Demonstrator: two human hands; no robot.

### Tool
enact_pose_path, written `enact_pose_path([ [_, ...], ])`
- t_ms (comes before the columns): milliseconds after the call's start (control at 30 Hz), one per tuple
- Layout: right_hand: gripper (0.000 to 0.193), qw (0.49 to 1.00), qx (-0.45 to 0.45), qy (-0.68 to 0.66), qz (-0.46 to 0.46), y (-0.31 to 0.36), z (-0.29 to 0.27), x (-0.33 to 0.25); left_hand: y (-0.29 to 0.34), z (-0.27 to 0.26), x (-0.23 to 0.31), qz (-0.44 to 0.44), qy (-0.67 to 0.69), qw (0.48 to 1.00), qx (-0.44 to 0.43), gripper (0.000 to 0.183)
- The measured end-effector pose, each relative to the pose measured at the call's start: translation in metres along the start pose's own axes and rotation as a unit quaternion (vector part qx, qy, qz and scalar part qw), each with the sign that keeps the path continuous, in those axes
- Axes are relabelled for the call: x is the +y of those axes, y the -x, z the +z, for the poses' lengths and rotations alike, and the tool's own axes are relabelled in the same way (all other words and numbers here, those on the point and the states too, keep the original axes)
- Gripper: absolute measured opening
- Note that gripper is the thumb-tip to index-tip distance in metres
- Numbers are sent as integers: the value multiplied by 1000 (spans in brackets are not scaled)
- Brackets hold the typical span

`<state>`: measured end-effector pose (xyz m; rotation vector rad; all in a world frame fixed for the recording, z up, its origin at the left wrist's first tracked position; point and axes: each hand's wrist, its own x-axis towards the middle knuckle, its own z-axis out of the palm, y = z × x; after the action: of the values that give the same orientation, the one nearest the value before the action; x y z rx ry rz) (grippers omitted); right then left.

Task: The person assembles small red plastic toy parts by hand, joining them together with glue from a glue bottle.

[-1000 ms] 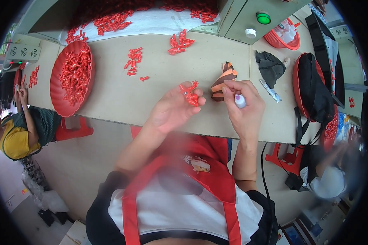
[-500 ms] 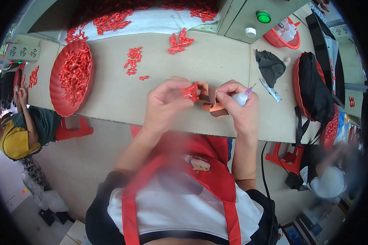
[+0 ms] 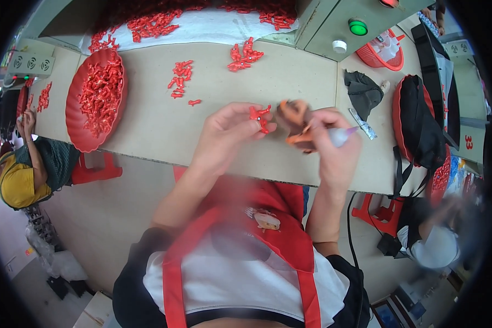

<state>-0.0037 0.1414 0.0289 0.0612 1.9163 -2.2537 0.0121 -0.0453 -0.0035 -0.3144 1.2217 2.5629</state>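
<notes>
Between the fingertips of my left hand (image 3: 222,130) is a small glossy red figurine (image 3: 260,117), lifted above the worktable. My right hand (image 3: 338,150) is closed around a small white squeeze bottle (image 3: 340,136) with a thin purple tip pointing right. The same hand also grips a brown-and-orange piece (image 3: 295,123), blurred by motion, whose exact kind I cannot make out. A narrow gap separates this piece from the red figurine. Beyond my hands, several similar red figurines lie in a loose column (image 3: 180,77) and in a small cluster (image 3: 245,56).
At the left stands a red scalloped tray (image 3: 74,117) heaped with figurines. More lie on white cloth (image 3: 210,34) at the back. To the right are a dark cloth (image 3: 362,93), a silvery strip (image 3: 363,123), a black bag (image 3: 421,117) and a red basket (image 3: 402,54). People sit on both sides.
My right hand has shifted right with the bottle and the brown-and-orange piece, which has come away from the red figurine. My left hand has barely moved and still holds the figurine.
</notes>
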Motion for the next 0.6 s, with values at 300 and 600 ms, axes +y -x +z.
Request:
enact_pose_path([
  [300,44,942,84,295,-138,2,-15,10,4,-1,2,84,-124,988,43,32],
  [600,34,920,22,251,-301,26,15,7,14,10,14,222,-311,917,117,32],
])
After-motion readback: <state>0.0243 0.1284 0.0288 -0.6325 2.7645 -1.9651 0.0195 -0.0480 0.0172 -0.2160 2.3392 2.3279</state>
